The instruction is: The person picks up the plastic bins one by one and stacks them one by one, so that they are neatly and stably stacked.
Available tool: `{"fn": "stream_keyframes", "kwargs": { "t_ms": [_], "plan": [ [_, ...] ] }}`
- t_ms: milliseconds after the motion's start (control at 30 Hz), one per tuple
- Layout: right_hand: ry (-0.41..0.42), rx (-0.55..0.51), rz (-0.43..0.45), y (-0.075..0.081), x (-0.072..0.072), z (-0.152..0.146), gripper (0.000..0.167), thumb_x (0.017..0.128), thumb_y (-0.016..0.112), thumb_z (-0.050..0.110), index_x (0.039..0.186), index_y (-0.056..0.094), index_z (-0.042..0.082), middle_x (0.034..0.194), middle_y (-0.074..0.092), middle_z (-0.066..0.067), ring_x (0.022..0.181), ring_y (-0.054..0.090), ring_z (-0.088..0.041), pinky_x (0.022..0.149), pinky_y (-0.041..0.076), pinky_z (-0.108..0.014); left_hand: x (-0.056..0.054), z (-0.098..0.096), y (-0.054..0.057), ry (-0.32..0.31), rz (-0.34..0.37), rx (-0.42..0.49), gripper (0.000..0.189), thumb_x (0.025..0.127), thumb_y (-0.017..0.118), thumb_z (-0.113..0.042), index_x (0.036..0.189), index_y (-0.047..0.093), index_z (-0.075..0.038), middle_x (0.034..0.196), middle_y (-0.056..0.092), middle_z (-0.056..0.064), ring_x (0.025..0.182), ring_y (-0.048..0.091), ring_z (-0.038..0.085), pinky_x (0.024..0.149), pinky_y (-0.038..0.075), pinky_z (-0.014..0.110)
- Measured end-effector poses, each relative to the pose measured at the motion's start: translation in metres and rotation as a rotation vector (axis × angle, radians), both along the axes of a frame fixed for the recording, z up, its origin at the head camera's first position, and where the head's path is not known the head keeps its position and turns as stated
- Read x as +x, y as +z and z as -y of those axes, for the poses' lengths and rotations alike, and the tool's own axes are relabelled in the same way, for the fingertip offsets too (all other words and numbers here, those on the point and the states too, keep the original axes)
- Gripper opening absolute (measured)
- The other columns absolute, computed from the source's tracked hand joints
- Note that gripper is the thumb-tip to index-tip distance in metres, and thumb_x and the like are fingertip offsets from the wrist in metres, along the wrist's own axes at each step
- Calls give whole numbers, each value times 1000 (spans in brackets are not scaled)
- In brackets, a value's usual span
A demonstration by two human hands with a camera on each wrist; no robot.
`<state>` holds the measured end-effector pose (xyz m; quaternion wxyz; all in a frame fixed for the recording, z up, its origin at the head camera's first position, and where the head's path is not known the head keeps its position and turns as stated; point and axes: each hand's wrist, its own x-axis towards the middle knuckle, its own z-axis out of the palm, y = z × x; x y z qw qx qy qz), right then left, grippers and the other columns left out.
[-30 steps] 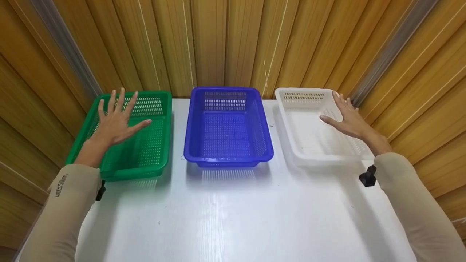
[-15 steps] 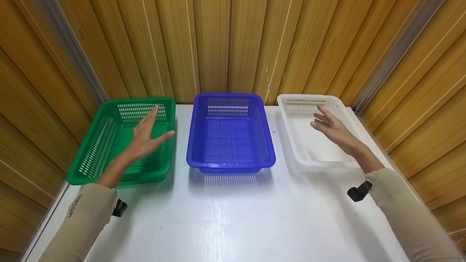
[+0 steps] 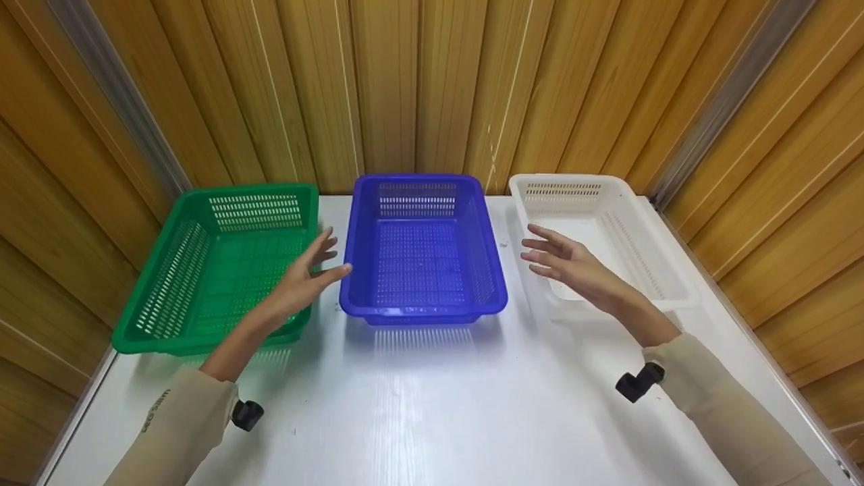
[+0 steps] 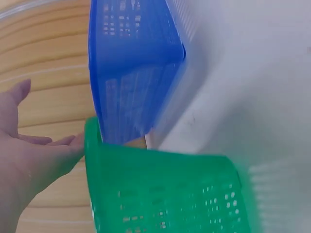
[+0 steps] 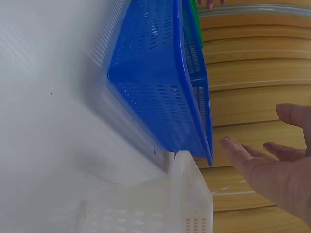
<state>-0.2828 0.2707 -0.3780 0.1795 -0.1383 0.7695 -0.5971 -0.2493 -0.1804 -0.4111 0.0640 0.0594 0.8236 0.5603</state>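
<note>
Three slotted plastic baskets stand in a row: a green basket [image 3: 135, 317] at left, a blue basket [image 3: 424, 312] in the middle and a white basket [image 3: 665, 236] at right. My left hand [image 3: 304, 280], fingers loosely extended and holding nothing, hovers over the green basket's right side, its thumb tip overlapping the blue rim in the head view. My right hand [image 3: 580, 270] hangs above the white basket's left side with relaxed fingers and nothing in them. In the left wrist view the left hand [image 4: 34, 155] is beside the green rim; the right wrist view shows the right hand [image 5: 277, 165] above the rims.
The baskets stand on a white table [image 3: 418, 412] along a wood-patterned panel wall [image 3: 385, 88]. Similar panels rise on both sides. A small black device sits at the left cuff [image 3: 247, 414] and another at the right cuff [image 3: 638, 383].
Both hands have moved inward toward the blue basket, the left to the right and the right to the left. Their spread fingers have relaxed. The baskets have stayed in place.
</note>
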Motion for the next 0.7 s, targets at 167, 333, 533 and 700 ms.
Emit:
{"fn": "stream_keyframes", "kwargs": {
  "t_ms": [167, 333, 533, 700],
  "plan": [
    [33, -20, 78, -9, 9, 11, 69, 107, 51, 13, 163, 14, 2, 166, 25, -25, 151, 34, -40, 117, 42, -37, 11, -13, -11, -23, 36, 10, 88, 101, 65, -37, 166, 10, -18, 171, 17, 16, 157, 20, 39, 123, 31, 57],
    [64, -35, 121, -19, 13, 19, 70, 106, 52, 13, 163, 13, 2, 167, 22, -27, 150, 34, -42, 119, 40, -43, 15, -21, -18, -6, 58, 28, 85, 102, 63, -30, 166, 10, -15, 171, 13, 20, 158, 15, 41, 122, 31, 57],
    [84, -57, 168, -28, 13, 25, 76, 106, 54, 16, 164, 7, 2, 167, 21, -26, 150, 36, -43, 118, 40, -45, 19, -30, -26, 30, 142, 74, 85, 102, 60, -26, 166, 6, -14, 172, 9, 19, 159, 11, 41, 125, 24, 59],
    [89, -90, 193, -33, 15, 26, 77, 106, 51, 15, 164, 1, 2, 168, 17, -27, 149, 35, -44, 120, 38, -48, 18, -33, -39, 36, 169, 166, 87, 103, 58, -21, 166, -1, -18, 170, 13, 20, 156, 20, 42, 126, 21, 60]
  ]
}}
